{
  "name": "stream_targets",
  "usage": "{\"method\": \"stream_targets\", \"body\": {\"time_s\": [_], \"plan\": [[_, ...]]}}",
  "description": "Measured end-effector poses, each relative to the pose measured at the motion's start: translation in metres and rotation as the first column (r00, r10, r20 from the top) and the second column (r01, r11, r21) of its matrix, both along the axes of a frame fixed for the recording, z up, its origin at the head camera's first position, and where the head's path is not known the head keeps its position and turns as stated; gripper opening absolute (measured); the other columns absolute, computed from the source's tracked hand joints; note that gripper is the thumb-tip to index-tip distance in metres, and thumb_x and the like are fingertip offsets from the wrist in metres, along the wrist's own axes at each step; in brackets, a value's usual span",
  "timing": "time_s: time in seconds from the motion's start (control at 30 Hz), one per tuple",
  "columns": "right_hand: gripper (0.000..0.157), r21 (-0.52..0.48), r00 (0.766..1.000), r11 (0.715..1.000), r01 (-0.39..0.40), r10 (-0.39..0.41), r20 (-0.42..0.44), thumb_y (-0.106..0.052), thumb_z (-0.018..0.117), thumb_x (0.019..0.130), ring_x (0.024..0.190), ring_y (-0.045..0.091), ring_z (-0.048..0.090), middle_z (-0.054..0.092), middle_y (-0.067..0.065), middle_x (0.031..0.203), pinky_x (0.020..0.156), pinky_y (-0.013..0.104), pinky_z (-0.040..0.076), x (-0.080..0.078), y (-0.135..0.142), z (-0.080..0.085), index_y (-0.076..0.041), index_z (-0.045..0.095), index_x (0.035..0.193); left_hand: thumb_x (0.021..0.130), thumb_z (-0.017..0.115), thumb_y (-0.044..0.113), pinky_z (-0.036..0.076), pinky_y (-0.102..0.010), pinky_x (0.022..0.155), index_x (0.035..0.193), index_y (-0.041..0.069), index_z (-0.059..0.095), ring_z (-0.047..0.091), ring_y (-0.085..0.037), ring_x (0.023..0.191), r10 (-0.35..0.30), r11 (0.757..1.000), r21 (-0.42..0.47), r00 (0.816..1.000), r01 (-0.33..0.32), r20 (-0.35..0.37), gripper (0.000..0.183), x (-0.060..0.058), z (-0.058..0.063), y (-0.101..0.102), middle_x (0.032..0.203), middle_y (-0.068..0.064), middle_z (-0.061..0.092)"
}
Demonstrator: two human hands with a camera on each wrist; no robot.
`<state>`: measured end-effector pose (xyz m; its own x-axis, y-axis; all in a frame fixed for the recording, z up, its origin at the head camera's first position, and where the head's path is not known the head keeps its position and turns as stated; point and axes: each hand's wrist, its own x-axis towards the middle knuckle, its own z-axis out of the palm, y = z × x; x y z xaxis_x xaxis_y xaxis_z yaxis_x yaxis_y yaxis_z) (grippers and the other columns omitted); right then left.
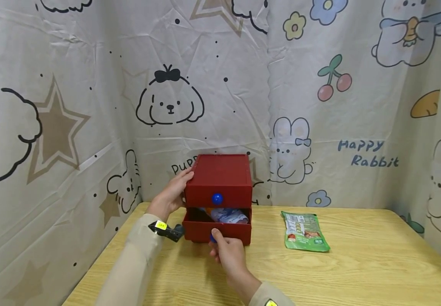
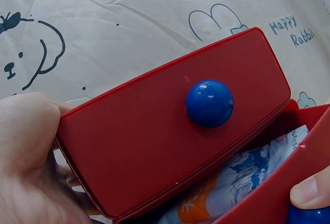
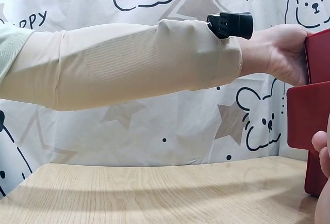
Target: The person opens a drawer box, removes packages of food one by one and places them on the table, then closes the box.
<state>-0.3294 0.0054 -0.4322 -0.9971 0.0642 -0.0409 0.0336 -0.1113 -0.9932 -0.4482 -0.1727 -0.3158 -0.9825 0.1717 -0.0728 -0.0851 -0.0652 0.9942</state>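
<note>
A red two-drawer box (image 1: 220,172) stands on the table; its upper drawer, with a blue knob (image 1: 217,198), is closed. The lower drawer (image 1: 197,230) is pulled partway out, and a blue-and-white packet (image 1: 230,215) with an orange patch lies inside. My left hand (image 1: 172,193) rests against the box's left side near the top, as the left wrist view also shows. With thumb and fingers, my right hand (image 1: 230,253) pinches the lower drawer's blue knob (image 2: 309,216), mostly hidden under the thumb.
A green and white pouch (image 1: 305,231) lies flat on the wooden table (image 1: 358,263), right of the box. Behind and to the sides hangs a printed cloth (image 1: 220,106) with cartoon animals.
</note>
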Motion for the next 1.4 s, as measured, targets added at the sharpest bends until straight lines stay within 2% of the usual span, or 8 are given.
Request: {"method": "stream_targets", "body": {"time_s": [0.2,0.93,1.4], "plan": [[0.051,0.001,1.000,1.000,-0.011,0.011,-0.004,-0.049,0.069,0.098,0.052,0.007,0.050,0.061,-0.001,0.058,0.050,0.021,0.042,0.003,0.001,-0.001,-0.002,0.076,0.080,0.112,0.041,0.039,0.038,-0.070,0.102,0.165,0.032,0.026,0.043,-0.045,0.135,0.001,1.000,0.000,1.000,-0.001,0.003,0.055,0.001,0.000,0.001,0.158,-0.019,0.036],[0.050,0.015,1.000,1.000,0.007,-0.007,-0.010,-0.047,0.070,0.098,0.052,0.008,0.050,0.060,-0.001,0.057,0.050,0.022,0.040,0.010,-0.001,-0.002,-0.001,0.077,0.078,0.113,0.040,0.039,0.032,-0.075,0.104,0.166,0.031,0.024,0.038,-0.047,0.139,0.006,1.000,-0.004,1.000,-0.006,0.007,0.056,0.001,0.001,0.002,0.161,-0.020,0.032],[0.051,0.034,1.000,0.999,0.006,-0.006,-0.012,-0.048,0.067,0.100,0.053,0.010,0.051,0.060,0.000,0.058,0.054,0.025,0.043,0.013,-0.002,0.000,-0.002,0.077,0.080,0.112,0.041,0.039,0.032,-0.074,0.104,0.166,0.031,0.024,0.038,-0.047,0.138,0.004,1.000,-0.010,1.000,-0.004,0.006,0.057,0.001,0.001,0.001,0.160,-0.020,0.032]]}}
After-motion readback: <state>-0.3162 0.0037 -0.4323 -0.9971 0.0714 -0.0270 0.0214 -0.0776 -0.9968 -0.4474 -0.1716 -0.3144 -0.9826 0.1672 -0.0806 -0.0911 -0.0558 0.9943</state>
